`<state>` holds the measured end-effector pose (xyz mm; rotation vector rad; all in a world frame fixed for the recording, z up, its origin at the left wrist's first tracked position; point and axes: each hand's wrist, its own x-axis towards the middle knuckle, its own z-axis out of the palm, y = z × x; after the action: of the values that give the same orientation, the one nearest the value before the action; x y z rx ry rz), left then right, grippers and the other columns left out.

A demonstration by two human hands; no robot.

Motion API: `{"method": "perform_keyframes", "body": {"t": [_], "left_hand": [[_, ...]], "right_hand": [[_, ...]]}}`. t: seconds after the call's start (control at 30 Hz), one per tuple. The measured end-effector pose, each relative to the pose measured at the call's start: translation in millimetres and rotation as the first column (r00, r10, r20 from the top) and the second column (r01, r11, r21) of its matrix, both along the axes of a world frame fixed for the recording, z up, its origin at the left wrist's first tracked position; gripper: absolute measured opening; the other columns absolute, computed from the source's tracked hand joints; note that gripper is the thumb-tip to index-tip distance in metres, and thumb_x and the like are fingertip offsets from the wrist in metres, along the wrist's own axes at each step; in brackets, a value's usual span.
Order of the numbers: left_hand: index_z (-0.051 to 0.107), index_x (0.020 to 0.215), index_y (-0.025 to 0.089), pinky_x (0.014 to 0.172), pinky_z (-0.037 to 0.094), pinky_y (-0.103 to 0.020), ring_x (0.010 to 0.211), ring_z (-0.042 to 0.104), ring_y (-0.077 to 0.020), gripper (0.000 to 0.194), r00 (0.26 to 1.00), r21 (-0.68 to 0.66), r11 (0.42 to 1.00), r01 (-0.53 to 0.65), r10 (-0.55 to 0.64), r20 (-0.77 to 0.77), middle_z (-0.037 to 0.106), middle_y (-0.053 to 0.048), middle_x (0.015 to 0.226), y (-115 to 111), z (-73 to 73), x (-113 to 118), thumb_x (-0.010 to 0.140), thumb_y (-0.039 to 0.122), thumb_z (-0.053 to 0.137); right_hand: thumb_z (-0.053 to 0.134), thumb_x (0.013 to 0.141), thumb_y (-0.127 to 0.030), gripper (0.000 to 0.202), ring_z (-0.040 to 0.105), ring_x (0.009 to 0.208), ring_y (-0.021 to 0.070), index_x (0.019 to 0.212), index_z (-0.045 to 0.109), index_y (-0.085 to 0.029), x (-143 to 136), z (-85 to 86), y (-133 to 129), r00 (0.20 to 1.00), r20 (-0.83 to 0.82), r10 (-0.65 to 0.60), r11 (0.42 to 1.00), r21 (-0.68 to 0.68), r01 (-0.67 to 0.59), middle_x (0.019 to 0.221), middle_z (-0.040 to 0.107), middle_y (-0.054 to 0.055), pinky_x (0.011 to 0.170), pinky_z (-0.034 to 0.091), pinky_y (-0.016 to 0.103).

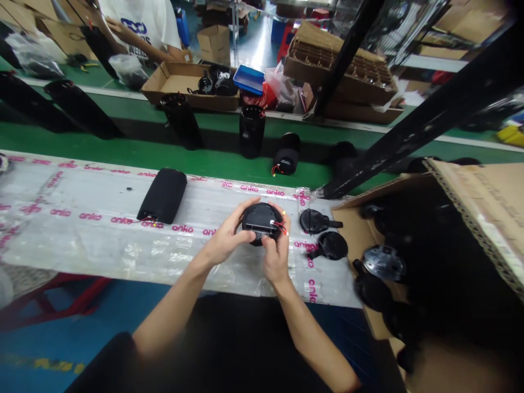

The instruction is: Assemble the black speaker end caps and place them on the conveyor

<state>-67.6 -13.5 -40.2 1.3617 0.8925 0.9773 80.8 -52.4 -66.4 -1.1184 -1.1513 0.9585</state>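
Note:
Between both hands is a black round speaker body (260, 216), its end face turned up toward me. Thin red and white wires with small connectors stick out at its right side. My left hand (227, 237) wraps its left side, thumb on the lower edge. Around its right side my right hand (277, 254) is closed, thumb also at the near edge, beside the wires. To the right lie two round black end caps (314, 221) with strap-like tabs. Left of my hands, a black fabric-covered cylinder (162, 195) lies on the plastic-covered bench (94, 240), wires at its near end.
A cardboard box (470, 202) with several black round parts stands at the right. Several black cylinders (251, 131) stand or lie on the green conveyor (221, 164). A slanted black post (417, 120) crosses the right side. Across the line is another person (143, 27).

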Motion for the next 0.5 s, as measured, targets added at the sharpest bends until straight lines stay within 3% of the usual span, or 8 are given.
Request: {"method": "perform_keyframes", "body": {"t": [0.07,0.17,0.27,0.33,0.4,0.43,0.5], "left_hand": [[0.056,0.155,0.023,0.132,0.038,-0.050,0.154,0.052,-0.0339,0.067,0.999,-0.029,0.999,0.040,-0.041,-0.033,0.059,-0.011,0.162,12.2,12.6,-4.9,0.091,0.037,0.070],[0.070,0.139,0.024,0.129,0.041,-0.050,0.144,0.062,-0.0317,0.043,0.988,-0.034,0.999,0.024,-0.029,-0.154,0.071,-0.008,0.148,21.6,26.0,1.3,0.097,0.034,0.065],[0.076,0.127,0.022,0.120,0.049,-0.046,0.128,0.071,-0.0301,0.035,0.989,-0.026,0.999,0.027,-0.031,-0.143,0.078,-0.007,0.133,20.6,30.5,10.4,0.094,0.029,0.067],[0.077,0.125,0.021,0.115,0.053,-0.043,0.124,0.073,-0.0292,0.034,0.995,-0.046,0.999,0.010,-0.015,-0.094,0.080,-0.007,0.129,18.3,30.3,13.2,0.092,0.028,0.069],[0.078,0.123,0.021,0.109,0.055,-0.041,0.120,0.074,-0.0285,0.034,0.997,-0.076,0.997,-0.012,0.007,-0.073,0.081,-0.007,0.126,17.6,28.8,13.9,0.091,0.028,0.069],[0.078,0.122,0.021,0.108,0.056,-0.041,0.119,0.075,-0.0284,0.034,0.998,-0.088,0.996,-0.023,0.017,-0.067,0.081,-0.007,0.125,18.2,27.7,13.9,0.090,0.028,0.070],[0.079,0.120,0.021,0.107,0.057,-0.041,0.117,0.075,-0.0285,0.034,0.998,-0.095,0.995,-0.039,0.035,-0.047,0.082,-0.007,0.123,20.4,24.9,14.2,0.087,0.028,0.072]], "right_hand": [[0.053,0.092,-0.024,0.070,0.052,0.153,0.0287,0.161,0.043,-0.023,-3.8,-3.7,-2.2,1.000,0.001,0.000,1.000,-0.010,0.001,0.168,0.049,0.011,0.132,0.039,0.052],[0.053,0.094,-0.027,0.074,0.042,0.161,0.0292,0.166,0.037,-0.026,1.8,-5.6,-6.6,1.000,-0.007,0.031,0.998,-0.057,-0.031,0.173,0.044,0.009,0.136,0.031,0.054],[0.062,0.093,-0.037,0.081,0.036,0.165,0.0306,0.168,0.034,-0.029,26.3,1.1,-2.8,0.976,-0.053,0.212,0.974,-0.073,-0.215,0.175,0.042,0.006,0.138,0.029,0.054],[0.066,0.090,-0.043,0.076,0.042,0.162,0.0319,0.162,0.045,-0.030,47.8,11.6,9.3,0.951,-0.101,0.293,0.955,-0.018,-0.297,0.172,0.048,0.007,0.133,0.038,0.054],[0.063,0.093,-0.042,0.048,0.062,0.143,0.0312,0.138,0.068,-0.027,65.8,26.1,29.0,0.972,-0.085,0.217,0.976,-0.001,-0.218,0.150,0.068,0.010,0.120,0.052,0.051],[0.062,0.095,-0.042,0.032,0.072,0.123,0.0293,0.118,0.075,-0.025,72.1,34.2,40.4,0.984,-0.022,0.178,0.983,-0.039,-0.178,0.127,0.077,0.010,0.108,0.059,0.048],[0.067,0.092,-0.039,0.019,0.075,0.088,0.0233,0.093,0.075,-0.022,78.5,50.8,62.9,0.956,0.165,0.243,0.965,-0.138,-0.222,0.092,0.078,0.005,0.085,0.062,0.039]]}}
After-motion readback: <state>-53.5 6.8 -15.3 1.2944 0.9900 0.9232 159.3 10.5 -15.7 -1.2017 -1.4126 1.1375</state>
